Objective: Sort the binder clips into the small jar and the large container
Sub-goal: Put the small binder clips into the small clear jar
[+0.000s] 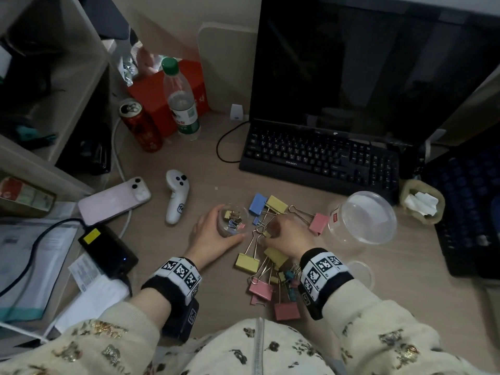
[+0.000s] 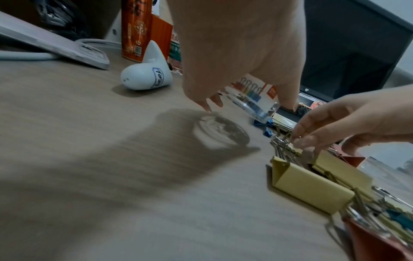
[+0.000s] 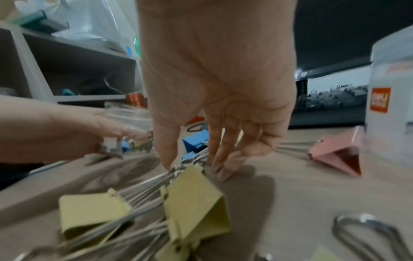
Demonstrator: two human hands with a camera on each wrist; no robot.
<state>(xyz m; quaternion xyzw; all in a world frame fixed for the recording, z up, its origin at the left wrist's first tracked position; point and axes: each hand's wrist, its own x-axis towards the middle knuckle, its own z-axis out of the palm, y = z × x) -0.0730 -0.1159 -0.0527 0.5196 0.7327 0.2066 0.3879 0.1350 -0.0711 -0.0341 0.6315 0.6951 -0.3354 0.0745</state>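
Observation:
My left hand [image 1: 226, 228] grips the small clear jar [image 1: 234, 217], which holds several small clips; the left wrist view shows the jar [image 2: 252, 104] tilted above the desk. My right hand [image 1: 266, 235] reaches down into the pile of clips, thumb and fingertips [image 2: 298, 139] pinching a small yellow clip [image 2: 295, 150] among wire handles. Large yellow clips [image 1: 247, 262] [image 3: 194, 203], pink clips [image 1: 319, 223] [image 1: 261, 289] and a blue clip [image 1: 258, 203] lie around it. The large clear container [image 1: 354, 200] [image 3: 391, 106], with a red label, stands to the right with nothing seen inside.
A black keyboard [image 1: 324, 155] and dark monitor [image 1: 365, 63] sit behind the clips. A white controller [image 1: 177, 196], pink phone [image 1: 115, 200], black charger [image 1: 108, 247] and papers lie to the left. A can [image 1: 140, 125] and bottle [image 1: 181, 101] stand further back.

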